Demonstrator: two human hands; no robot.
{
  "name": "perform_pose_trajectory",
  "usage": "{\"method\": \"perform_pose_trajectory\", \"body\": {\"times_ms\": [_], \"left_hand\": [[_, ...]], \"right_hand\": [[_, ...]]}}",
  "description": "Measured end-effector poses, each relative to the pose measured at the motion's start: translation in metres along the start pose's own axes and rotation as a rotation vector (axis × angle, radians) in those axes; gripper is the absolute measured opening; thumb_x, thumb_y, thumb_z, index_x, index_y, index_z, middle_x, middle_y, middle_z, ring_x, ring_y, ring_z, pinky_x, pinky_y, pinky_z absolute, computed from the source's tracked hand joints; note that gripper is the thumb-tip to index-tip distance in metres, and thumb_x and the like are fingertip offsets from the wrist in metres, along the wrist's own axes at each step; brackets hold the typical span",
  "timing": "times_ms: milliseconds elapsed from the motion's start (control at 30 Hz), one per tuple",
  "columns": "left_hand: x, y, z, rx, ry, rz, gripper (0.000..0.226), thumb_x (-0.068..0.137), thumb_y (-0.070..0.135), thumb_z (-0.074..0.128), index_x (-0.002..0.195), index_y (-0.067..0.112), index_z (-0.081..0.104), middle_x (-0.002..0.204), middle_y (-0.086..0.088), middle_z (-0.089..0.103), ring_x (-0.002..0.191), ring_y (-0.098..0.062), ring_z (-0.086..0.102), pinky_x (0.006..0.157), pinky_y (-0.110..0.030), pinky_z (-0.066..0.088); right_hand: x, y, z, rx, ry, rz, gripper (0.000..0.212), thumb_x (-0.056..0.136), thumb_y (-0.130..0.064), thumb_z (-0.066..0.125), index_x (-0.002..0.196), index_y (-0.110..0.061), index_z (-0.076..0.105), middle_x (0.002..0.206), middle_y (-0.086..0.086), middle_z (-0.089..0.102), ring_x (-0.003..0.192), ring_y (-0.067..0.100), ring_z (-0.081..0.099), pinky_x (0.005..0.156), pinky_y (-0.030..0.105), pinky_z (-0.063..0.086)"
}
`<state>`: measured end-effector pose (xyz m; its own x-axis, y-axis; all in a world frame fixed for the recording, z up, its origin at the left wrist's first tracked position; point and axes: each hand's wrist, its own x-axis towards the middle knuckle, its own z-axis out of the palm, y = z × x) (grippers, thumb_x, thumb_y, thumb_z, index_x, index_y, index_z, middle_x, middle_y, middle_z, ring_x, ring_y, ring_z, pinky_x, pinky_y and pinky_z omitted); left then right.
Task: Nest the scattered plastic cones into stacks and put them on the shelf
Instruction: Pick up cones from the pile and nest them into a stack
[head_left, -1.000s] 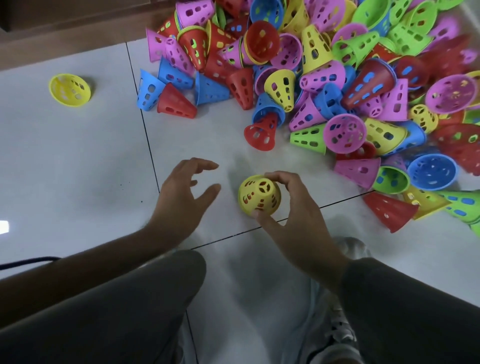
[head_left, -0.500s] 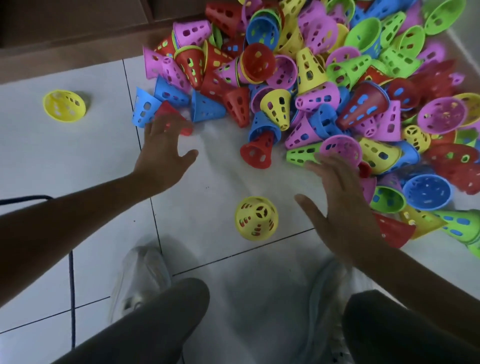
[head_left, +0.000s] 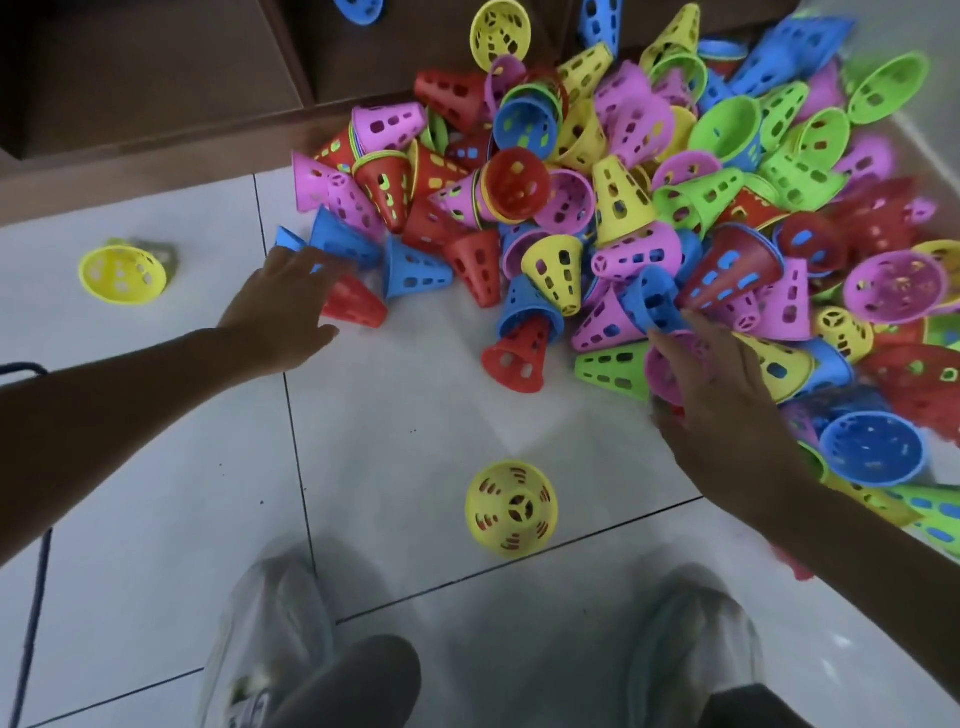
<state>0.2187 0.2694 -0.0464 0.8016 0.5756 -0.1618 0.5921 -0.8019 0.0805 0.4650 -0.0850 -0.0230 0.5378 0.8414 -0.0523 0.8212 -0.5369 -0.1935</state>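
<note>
Yellow cone (head_left: 511, 508) now stands released on the floor (head_left: 156, 493) before your feet. Both hands have moved out to the pile (head_left: 649, 208): left hand (head_left: 283, 306) spread over a red cone (head_left: 356, 307), right hand (head_left: 722, 395) spread wide on a pink cone (head_left: 662, 371). Neither grip holds anything. Next pickups starting.

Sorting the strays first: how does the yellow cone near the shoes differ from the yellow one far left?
The yellow cone near the shoes stands upright, narrow top toward the camera; the far-left yellow cone lies tipped, showing its open inside. The first sits between the two arms; the second lies beyond the left hand, alone. Both are yellow, perforated, and apart from the pile.
</note>
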Motion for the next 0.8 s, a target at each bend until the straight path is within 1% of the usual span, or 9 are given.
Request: {"method": "perform_pose_trajectory", "body": {"times_ms": [133, 233, 300, 400, 533, 633, 700, 767, 800], "left_hand": [[0.006, 0.003, 0.0, 0.084, -0.008, 0.02, 0.077, 0.079, 0.012, 0.08, 0.147, 0.018, 0.044, 0.139, -0.017, 0.049, 0.122, -0.038, 0.045, 0.097, -0.051, 0.048], [0.01, 0.004, 0.0, 0.196, 0.031, 0.054, 0.064, 0.082, 0.006, 0.075, 0.141, 0.015, 0.052, 0.128, -0.016, 0.059, 0.112, -0.037, 0.055, 0.091, -0.05, 0.051], [0.011, 0.006, -0.003, 0.264, 0.04, 0.068, 0.058, 0.084, 0.01, 0.075, 0.138, 0.012, 0.056, 0.122, -0.017, 0.063, 0.108, -0.036, 0.059, 0.089, -0.049, 0.052], [0.008, 0.014, -0.008, 0.243, 0.021, 0.049, 0.059, 0.082, 0.024, 0.079, 0.136, 0.011, 0.056, 0.123, -0.017, 0.062, 0.111, -0.036, 0.058, 0.09, -0.049, 0.053], [-0.006, 0.037, -0.014, 0.048, 0.014, -0.047, 0.06, 0.082, 0.043, 0.077, 0.131, 0.018, 0.054, 0.123, -0.014, 0.06, 0.113, -0.034, 0.054, 0.09, -0.05, 0.052], [-0.02, 0.057, -0.02, -0.167, 0.02, -0.107, 0.058, 0.081, 0.052, 0.074, 0.126, 0.021, 0.055, 0.12, -0.009, 0.058, 0.111, -0.032, 0.053, 0.09, -0.047, 0.051], [-0.03, 0.075, -0.025, -0.343, 0.021, -0.095, 0.059, 0.08, 0.051, 0.076, 0.126, 0.02, 0.056, 0.117, -0.006, 0.059, 0.107, -0.027, 0.054, 0.089, -0.039, 0.049], [-0.043, 0.099, -0.033, -0.533, -0.02, -0.098, 0.055, 0.08, 0.046, 0.078, 0.125, 0.022, 0.056, 0.114, 0.001, 0.057, 0.098, -0.018, 0.054, 0.08, -0.026, 0.044], [-0.05, 0.111, -0.037, -0.611, -0.043, -0.096, 0.052, 0.08, 0.048, 0.077, 0.122, 0.026, 0.056, 0.112, 0.005, 0.057, 0.094, -0.013, 0.054, 0.076, -0.021, 0.043]], "right_hand": [[0.004, 0.004, 0.001, 0.017, 0.038, -0.014, 0.066, 0.088, -0.013, 0.07, 0.146, -0.014, 0.039, 0.147, 0.013, 0.035, 0.135, 0.033, 0.036, 0.105, 0.047, 0.044], [0.005, 0.006, 0.001, 0.021, 0.055, -0.028, 0.061, 0.089, -0.013, 0.069, 0.143, -0.011, 0.043, 0.141, 0.016, 0.041, 0.131, 0.035, 0.04, 0.103, 0.049, 0.046], [0.004, 0.008, 0.0, 0.024, 0.047, -0.03, 0.064, 0.086, -0.01, 0.071, 0.144, -0.011, 0.043, 0.14, 0.017, 0.041, 0.13, 0.036, 0.041, 0.102, 0.047, 0.046], [0.003, 0.011, -0.006, 0.093, 0.022, 0.016, 0.067, 0.086, -0.006, 0.067, 0.147, -0.012, 0.039, 0.143, 0.016, 0.038, 0.13, 0.036, 0.044, 0.096, 0.046, 0.05], [0.003, 0.016, -0.005, 0.107, 0.002, 0.024, 0.055, 0.094, -0.021, 0.058, 0.146, -0.017, 0.039, 0.148, 0.012, 0.035, 0.134, 0.035, 0.042, 0.094, 0.047, 0.051], [-0.001, 0.018, -0.004, 0.116, 0.017, 0.028, 0.046, 0.098, -0.032, 0.054, 0.141, -0.018, 0.044, 0.147, 0.012, 0.038, 0.13, 0.035, 0.043, 0.092, 0.047, 0.052], [-0.003, 0.018, -0.003, 0.128, 0.037, 0.023, 0.043, 0.098, -0.034, 0.054, 0.136, -0.017, 0.047, 0.144, 0.011, 0.04, 0.126, 0.034, 0.045, 0.091, 0.047, 0.053], [-0.005, 0.018, -0.001, 0.153, 0.042, 0.015, 0.039, 0.097, -0.036, 0.055, 0.13, -0.016, 0.05, 0.141, 0.011, 0.041, 0.123, 0.032, 0.047, 0.091, 0.043, 0.053], [-0.006, 0.018, 0.001, 0.172, 0.039, 0.014, 0.037, 0.096, -0.038, 0.055, 0.125, -0.015, 0.052, 0.139, 0.011, 0.042, 0.122, 0.03, 0.048, 0.092, 0.041, 0.051]]}}
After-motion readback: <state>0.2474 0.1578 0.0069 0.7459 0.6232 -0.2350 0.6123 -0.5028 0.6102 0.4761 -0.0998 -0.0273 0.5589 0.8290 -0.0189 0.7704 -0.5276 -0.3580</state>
